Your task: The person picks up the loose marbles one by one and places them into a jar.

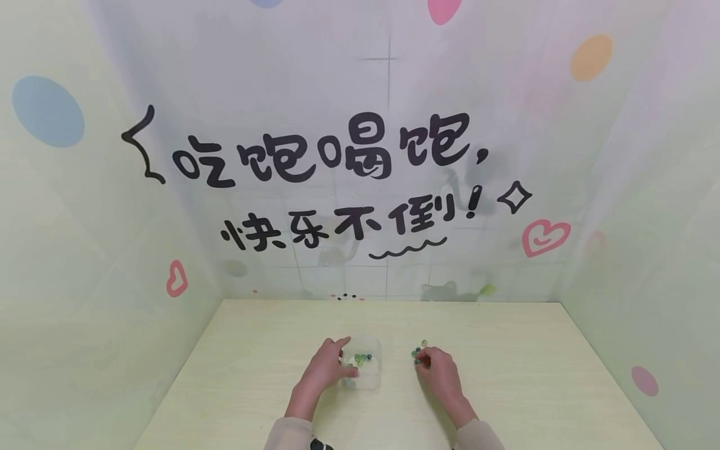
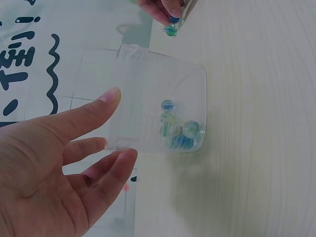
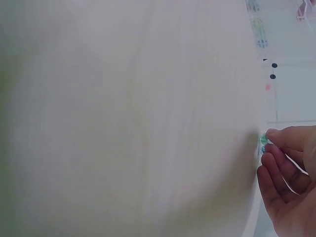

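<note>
A clear plastic box (image 1: 369,378) stands on the table with several blue and green glass marbles (image 2: 180,131) inside. My left hand (image 1: 326,367) holds its left side, thumb and fingers spread along the wall. In the left wrist view the left hand (image 2: 74,158) has its thumb and fingertips at the box's rim. To the right of the box, my right hand (image 1: 443,374) pinches a marble (image 2: 174,19) between thumb and fingertips. Several loose marbles (image 1: 424,343) lie on the table by those fingertips, partly hidden by them. The right hand (image 3: 291,173) also shows at the right wrist view's edge.
A pale wood-grain table (image 1: 506,350) bears everything. Behind it hangs a printed backdrop (image 1: 360,81) with black lettering, and cloth walls (image 1: 647,250) close off both sides.
</note>
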A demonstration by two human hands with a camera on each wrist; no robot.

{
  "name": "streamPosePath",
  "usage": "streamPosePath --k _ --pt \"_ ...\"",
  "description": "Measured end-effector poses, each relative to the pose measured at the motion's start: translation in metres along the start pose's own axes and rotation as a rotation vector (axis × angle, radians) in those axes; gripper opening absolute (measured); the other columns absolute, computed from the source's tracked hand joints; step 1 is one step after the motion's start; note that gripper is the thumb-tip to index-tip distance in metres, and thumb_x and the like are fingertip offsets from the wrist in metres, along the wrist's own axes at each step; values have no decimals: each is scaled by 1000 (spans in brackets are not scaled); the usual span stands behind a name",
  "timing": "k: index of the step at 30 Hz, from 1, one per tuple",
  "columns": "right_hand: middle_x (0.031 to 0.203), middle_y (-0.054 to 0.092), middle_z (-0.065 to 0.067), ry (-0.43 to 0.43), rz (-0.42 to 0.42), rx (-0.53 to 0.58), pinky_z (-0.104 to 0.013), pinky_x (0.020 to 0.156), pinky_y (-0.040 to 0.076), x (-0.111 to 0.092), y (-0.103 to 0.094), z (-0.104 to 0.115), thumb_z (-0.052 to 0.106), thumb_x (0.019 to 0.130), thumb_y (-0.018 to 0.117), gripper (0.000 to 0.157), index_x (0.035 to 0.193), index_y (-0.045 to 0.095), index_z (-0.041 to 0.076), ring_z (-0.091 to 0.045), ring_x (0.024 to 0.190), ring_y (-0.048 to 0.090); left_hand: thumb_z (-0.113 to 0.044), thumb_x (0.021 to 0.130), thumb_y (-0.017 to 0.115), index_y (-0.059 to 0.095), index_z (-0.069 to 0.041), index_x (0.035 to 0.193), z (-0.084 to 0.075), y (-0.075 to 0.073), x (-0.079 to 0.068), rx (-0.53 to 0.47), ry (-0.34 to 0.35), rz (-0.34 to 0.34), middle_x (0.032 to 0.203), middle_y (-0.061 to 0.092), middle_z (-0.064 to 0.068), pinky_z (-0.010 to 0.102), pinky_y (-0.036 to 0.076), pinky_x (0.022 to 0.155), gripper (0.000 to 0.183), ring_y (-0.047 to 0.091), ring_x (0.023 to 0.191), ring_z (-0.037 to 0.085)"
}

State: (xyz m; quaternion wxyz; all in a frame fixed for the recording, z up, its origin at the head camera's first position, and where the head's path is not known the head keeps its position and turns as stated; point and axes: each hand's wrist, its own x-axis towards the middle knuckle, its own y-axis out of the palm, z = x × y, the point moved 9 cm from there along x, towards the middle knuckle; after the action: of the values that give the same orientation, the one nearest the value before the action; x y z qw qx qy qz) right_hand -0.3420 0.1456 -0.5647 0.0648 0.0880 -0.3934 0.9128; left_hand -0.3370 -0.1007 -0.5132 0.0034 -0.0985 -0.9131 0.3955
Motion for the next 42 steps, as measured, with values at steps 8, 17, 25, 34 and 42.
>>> streamPosePath --k 8,17,25,34,42 --pt "86 70 -4 5 -17 42 -22 66 52 -1 -5 4 -2 81 75 12 89 73 6 -12 78 61 -13 77 85 50 2 142 1 0 1 -2 -6 1 104 54 14 37 48 75 75 49 83 20" --pt "85 71 -6 -22 -31 106 -19 64 50 -2 -12 12 -4 81 75 12 91 73 3 -11 77 59 -12 77 85 51 1 142 2 0 1 -1 -10 2 104 53 14 37 48 74 75 49 82 20" --pt "85 70 -5 -25 -33 146 -18 64 51 -4 -14 18 -3 81 75 12 91 73 3 -12 76 61 -13 77 85 51 2 142 1 0 0 1 -1 -3 103 53 13 35 48 73 75 49 83 20" --pt "83 70 -3 -35 -54 152 -18 66 53 -2 -17 23 -3 81 75 13 91 73 5 -9 75 61 -12 77 85 51 2 142 -1 -2 -1 -6 0 -6 105 54 14 37 49 73 74 51 85 20" --pt "84 71 -3 -27 -45 175 -19 68 55 0 -18 29 -3 81 75 14 92 73 5 -10 76 62 -13 77 85 51 2 142 0 -1 0 -5 2 -5 104 54 13 36 49 73 74 52 86 20"
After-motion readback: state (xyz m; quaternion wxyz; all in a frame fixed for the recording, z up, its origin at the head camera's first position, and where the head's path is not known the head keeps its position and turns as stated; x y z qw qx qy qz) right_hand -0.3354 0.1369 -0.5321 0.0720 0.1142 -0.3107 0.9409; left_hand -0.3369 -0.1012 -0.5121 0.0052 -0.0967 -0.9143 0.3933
